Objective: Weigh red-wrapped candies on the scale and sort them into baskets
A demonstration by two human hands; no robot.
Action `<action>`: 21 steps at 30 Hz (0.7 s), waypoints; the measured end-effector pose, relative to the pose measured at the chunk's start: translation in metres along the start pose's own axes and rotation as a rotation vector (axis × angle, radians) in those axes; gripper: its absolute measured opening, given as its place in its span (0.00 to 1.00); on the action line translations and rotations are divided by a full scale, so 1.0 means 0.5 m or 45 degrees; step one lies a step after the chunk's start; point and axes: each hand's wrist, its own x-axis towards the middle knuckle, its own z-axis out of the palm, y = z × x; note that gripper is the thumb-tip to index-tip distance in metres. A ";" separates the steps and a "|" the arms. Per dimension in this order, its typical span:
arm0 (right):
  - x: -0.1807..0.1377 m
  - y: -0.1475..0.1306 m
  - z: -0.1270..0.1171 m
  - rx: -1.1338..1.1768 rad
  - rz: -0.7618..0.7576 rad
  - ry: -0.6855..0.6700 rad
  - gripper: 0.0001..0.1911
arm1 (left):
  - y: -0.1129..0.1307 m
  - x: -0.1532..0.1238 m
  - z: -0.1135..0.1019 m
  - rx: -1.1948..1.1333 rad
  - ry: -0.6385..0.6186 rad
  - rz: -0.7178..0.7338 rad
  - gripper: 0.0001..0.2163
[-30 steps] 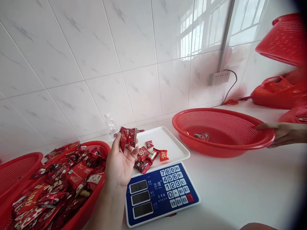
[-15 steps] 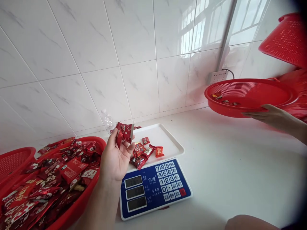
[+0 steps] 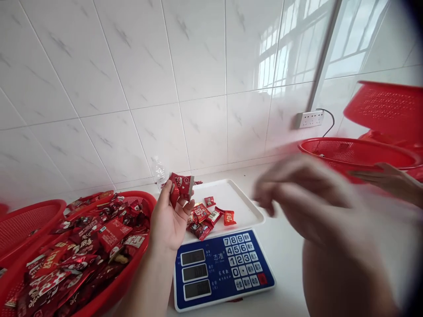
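My left hand (image 3: pixel 170 218) is raised palm up over the left edge of a blue electronic scale (image 3: pixel 223 264). Its fingers pinch a small bunch of red candy packets (image 3: pixel 181 187). More red candy packets (image 3: pixel 206 215) lie on the scale's white tray (image 3: pixel 238 200). My right hand (image 3: pixel 304 198) sweeps in from the right in front of the scale, smeared by motion, so its fingers cannot be read. A red basket full of candy packets (image 3: pixel 82 246) stands just left of my left hand.
Another person's hand (image 3: pixel 385 176) holds a red mesh basket (image 3: pixel 357 152) at the right, with another red basket (image 3: pixel 386 105) above it. A further red basket (image 3: pixel 26 222) sits at far left. A wall socket (image 3: pixel 309 119) and a clear plastic bottle (image 3: pixel 159 169) stand by the tiled wall.
My right hand has risen into view from the lower right, moving left. The other person's red basket, lifted off the counter a second ago, has dropped a little. My left hand keeps its packets.
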 end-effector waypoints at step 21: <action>0.002 0.133 0.206 -0.633 -0.143 -1.165 0.18 | 0.008 0.014 -0.015 -0.029 -0.054 0.053 0.05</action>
